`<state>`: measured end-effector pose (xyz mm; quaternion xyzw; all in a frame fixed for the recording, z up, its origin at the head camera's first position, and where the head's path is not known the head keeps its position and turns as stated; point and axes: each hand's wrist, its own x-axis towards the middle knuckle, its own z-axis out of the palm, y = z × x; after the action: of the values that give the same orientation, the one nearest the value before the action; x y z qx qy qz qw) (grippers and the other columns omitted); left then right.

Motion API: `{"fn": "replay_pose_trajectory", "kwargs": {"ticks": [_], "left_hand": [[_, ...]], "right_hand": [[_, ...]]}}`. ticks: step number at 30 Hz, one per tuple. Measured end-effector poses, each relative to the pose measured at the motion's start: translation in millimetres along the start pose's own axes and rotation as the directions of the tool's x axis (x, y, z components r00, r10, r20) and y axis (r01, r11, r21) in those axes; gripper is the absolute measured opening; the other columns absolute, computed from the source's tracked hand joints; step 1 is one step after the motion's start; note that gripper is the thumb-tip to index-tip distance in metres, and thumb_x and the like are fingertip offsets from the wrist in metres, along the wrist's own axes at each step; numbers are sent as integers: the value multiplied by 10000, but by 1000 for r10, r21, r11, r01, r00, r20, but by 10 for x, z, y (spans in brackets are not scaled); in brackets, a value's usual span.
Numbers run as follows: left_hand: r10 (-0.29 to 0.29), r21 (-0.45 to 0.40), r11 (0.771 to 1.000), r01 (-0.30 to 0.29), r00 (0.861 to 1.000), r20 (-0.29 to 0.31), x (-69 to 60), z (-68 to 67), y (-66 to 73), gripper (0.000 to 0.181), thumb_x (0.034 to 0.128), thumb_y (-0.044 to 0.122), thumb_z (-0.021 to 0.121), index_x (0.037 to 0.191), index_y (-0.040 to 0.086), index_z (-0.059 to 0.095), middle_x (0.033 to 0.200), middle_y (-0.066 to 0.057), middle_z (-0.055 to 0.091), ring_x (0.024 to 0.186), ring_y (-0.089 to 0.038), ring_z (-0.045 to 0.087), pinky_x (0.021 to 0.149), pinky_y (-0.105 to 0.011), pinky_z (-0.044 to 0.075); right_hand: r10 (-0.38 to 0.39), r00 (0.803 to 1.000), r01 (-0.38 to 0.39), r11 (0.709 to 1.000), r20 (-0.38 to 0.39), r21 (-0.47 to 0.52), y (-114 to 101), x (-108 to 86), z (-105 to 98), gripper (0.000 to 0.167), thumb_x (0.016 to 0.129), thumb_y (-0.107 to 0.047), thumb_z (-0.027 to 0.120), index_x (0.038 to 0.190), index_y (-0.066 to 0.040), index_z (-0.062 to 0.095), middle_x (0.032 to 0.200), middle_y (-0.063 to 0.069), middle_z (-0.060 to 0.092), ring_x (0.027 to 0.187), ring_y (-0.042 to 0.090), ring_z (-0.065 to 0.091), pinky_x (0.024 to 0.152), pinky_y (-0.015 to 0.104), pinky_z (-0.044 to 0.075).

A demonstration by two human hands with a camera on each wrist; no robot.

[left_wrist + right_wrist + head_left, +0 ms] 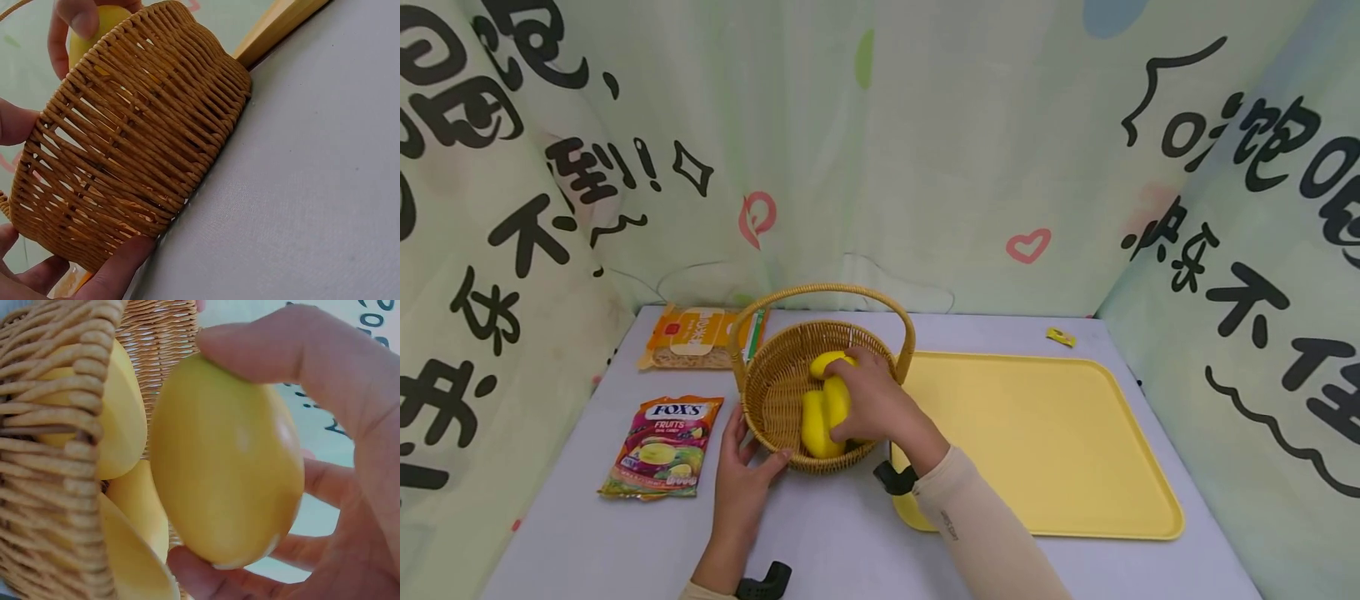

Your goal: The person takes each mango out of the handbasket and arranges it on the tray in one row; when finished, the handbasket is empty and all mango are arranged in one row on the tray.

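Observation:
A brown wicker basket (pixel 777 387) with a tall arched handle stands near the middle of the table. My left hand (pixel 747 475) grips its near left side, with the thumb at the rim and fingers against the weave. Over the basket, my right hand (pixel 880 402) holds a smooth yellow oval fruit (pixel 228 462), mango-like with a greenish end, between thumb and fingers. More yellow fruit (pixel 818 429) lies inside the basket; in the right wrist view, the woven wall partly covers these pieces (pixel 125 419). Their exact kinds are unclear.
A yellow tray (pixel 1037 442) lies right of the basket. To the left are a Fox's fruit candy bag (pixel 662 447) and, behind it, an orange food package (pixel 688 337). A small yellow packet (pixel 1061 337) lies at the back right. Printed curtains surround the table.

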<state>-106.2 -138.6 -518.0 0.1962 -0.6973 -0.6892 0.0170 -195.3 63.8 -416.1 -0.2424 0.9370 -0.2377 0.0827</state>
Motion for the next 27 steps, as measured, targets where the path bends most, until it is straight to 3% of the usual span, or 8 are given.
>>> {"fn": "replay_pose_trajectory", "kwargs": {"ticks": [10, 13, 27], "left_hand": [[-4, 7, 1000, 4, 1000, -5, -4, 1, -7, 1041, 935, 121, 795, 1705, 378, 143, 1773, -58, 217, 1586, -389, 320, 1147, -481, 495], [0, 5, 1000, 0, 1000, -3, -3, 1, -11, 1043, 933, 111, 794, 1705, 374, 144, 1772, -63, 218, 1584, -394, 320, 1142, -481, 497], [5, -19, 1000, -5, 1000, 12, 23, -4, -34, 1066, 932, 83, 789, 1706, 382, 121, 1782, -68, 182, 1589, -412, 302, 1127, -489, 488]], "right_hand": [[-73, 994, 85, 985, -80, 148, 161, -295, -90, 741, 642, -238, 896, 1332, -197, 628, 1659, 183, 348, 1518, 408, 339, 1026, 537, 544], [-80, 993, 94, 983, -91, 157, 202, -415, -120, 729, 649, -237, 889, 1326, -203, 621, 1660, 171, 348, 1512, 414, 340, 1046, 547, 533], [-86, 987, 110, 978, -137, 177, 540, -871, -352, 756, 618, -220, 881, 1322, -266, 611, 1650, 106, 364, 1351, 338, 482, 902, 427, 555]]}}
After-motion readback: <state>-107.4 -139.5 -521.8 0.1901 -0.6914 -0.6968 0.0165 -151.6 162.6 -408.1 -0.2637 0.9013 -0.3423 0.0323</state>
